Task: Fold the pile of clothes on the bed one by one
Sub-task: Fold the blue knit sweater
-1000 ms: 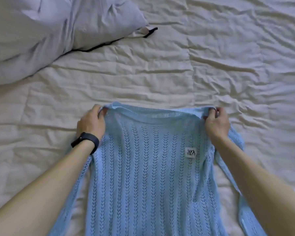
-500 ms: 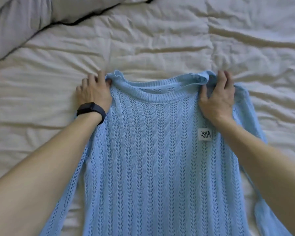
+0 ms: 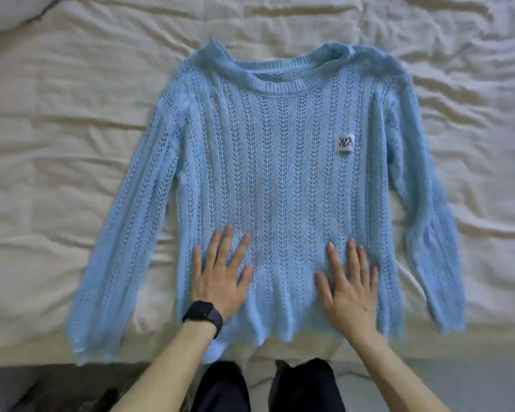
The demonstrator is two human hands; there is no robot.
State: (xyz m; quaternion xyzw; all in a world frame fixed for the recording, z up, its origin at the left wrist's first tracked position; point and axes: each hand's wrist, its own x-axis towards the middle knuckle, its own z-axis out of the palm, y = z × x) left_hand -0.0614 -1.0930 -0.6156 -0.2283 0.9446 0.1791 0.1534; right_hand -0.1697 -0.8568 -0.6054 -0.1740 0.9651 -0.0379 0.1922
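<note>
A light-blue knit sweater [image 3: 280, 173] lies spread flat, front up, on the cream bed sheet [image 3: 57, 144] — its hem at the bed's near edge, neckline toward the far side, sleeves angled outward. The left hand [image 3: 220, 278] and right hand [image 3: 351, 289] both rest palm-down on its lower part, fingers straight and spread, gripping nothing — a black watch [image 3: 204, 313] sits on the left wrist.

light blue openwork sweater [image 3: 268, 173] — cream sheet [image 3: 57, 144], black watch [image 3: 204, 313]

Blurred lettering on the sweater label [image 3: 345, 143]; pillow [image 3: 6, 8] partly beyond the top-left edge.
</note>
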